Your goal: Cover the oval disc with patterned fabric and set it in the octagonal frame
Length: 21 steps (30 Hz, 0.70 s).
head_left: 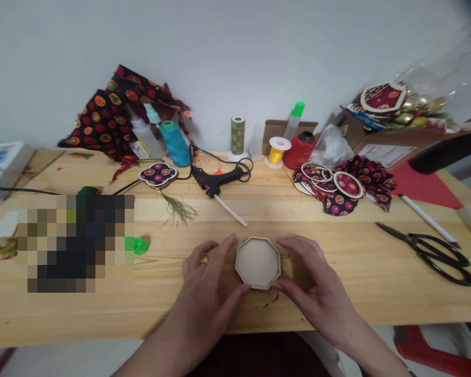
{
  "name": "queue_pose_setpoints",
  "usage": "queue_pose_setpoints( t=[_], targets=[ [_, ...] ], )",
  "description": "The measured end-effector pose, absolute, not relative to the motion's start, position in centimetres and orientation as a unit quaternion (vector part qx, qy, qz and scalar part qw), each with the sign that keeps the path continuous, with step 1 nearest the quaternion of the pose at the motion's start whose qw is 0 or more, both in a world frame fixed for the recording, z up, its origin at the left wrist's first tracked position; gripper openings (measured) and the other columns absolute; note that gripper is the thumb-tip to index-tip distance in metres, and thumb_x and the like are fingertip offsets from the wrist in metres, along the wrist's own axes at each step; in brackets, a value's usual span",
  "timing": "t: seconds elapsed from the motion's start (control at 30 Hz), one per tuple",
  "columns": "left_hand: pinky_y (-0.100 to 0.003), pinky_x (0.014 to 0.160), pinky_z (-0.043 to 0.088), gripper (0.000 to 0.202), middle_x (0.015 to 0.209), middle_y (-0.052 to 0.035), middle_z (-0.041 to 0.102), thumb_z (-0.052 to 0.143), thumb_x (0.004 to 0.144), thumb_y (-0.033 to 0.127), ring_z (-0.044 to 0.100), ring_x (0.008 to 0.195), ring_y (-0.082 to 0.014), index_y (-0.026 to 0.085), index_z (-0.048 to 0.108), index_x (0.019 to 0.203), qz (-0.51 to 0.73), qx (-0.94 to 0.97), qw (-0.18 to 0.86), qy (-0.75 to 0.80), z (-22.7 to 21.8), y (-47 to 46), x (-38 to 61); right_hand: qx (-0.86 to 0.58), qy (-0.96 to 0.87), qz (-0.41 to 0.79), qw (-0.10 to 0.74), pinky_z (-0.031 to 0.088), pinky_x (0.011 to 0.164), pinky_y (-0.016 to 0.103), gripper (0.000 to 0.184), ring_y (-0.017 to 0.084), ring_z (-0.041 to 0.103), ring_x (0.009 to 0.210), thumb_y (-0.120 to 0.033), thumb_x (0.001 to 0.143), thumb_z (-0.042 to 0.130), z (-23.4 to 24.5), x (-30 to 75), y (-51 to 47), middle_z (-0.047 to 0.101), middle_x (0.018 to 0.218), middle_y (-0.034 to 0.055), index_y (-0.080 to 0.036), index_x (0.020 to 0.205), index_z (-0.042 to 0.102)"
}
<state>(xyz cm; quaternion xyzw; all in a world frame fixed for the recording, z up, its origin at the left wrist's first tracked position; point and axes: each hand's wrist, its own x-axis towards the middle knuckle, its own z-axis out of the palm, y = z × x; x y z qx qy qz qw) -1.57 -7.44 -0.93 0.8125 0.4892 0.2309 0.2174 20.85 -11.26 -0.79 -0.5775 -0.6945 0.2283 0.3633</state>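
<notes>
Two hands meet around a pale octagonal piece [258, 262] lying flat near the front edge of the wooden desk [337, 251]. The left hand [206, 280], with a ring on one finger, presses against the piece's left side, fingers curled along its upper and lower edges; the right hand [312, 285] does the same on the right side, thumb and forefinger touching the rim, so both hands are closed lightly on the piece between them. Just behind it lies a black glue gun [216, 181] with a white glue stick [230, 210] pointing toward the hands. Farther back stand a teal thread cone [176, 143], an olive spool [237, 135], a yellow spool [277, 152] and a red spool [300, 150], close to the wall. Patterned black-and-red fabric [113, 112] is heaped at the back left, and a small covered ornament with a green tassel [158, 175] lies in front of it. Right of centre sit fabric-covered rings [337, 184], and black scissors [432, 251] lie well apart to the right, beside a white pen [427, 221]. A green cap [140, 244] rests to the left of the hands.
</notes>
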Motion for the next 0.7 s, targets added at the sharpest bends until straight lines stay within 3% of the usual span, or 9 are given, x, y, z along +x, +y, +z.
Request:
queue_pose_setpoints(
  t=[0.13, 0.37, 0.7],
  targets=[
    [-0.049, 0.103, 0.038, 0.065, 0.132, -0.0062, 0.058, 0.063, 0.085, 0.025, 0.036, 0.126, -0.0287, 0.029, 0.030, 0.141, 0.227, 0.820, 0.224, 0.476, -0.4, -7.1, -1.7, -0.578, -0.685, 0.245, 0.370, 0.042, 0.104, 0.047, 0.051, 0.026, 0.041, 0.126, -0.027, 0.084, 0.068, -0.7, 21.0, -11.1, 0.050, 0.127, 0.0077, -0.032, 0.130, 0.046],
    [-0.053, 0.106, 0.031, 0.095, 0.138, -0.0043, 0.056, 0.071, 0.081, 0.022, 0.030, 0.131, -0.0305, 0.031, 0.006, 0.149, 0.192, 0.859, 0.240, 0.409, 0.4, -5.4, -1.3, -0.590, -0.683, 0.291, 0.317, 0.034, 0.110, 0.054, 0.064, 0.028, 0.028, 0.135, -0.029, 0.078, 0.074, -0.9, 20.8, -10.9, 0.037, 0.135, 0.0087, -0.033, 0.134, 0.044],
    [-0.057, 0.105, 0.029, 0.102, 0.143, -0.0014, 0.053, 0.072, 0.080, 0.023, 0.031, 0.130, -0.0315, 0.036, -0.002, 0.149, 0.146, 0.862, 0.270, 0.403, 0.6, -4.6, -1.2, -0.591, -0.682, 0.295, 0.313, 0.031, 0.111, 0.053, 0.068, 0.028, 0.027, 0.135, -0.027, 0.076, 0.076, -0.8, 20.7, -10.4, 0.038, 0.135, 0.0090, -0.031, 0.136, 0.043]
  ],
)
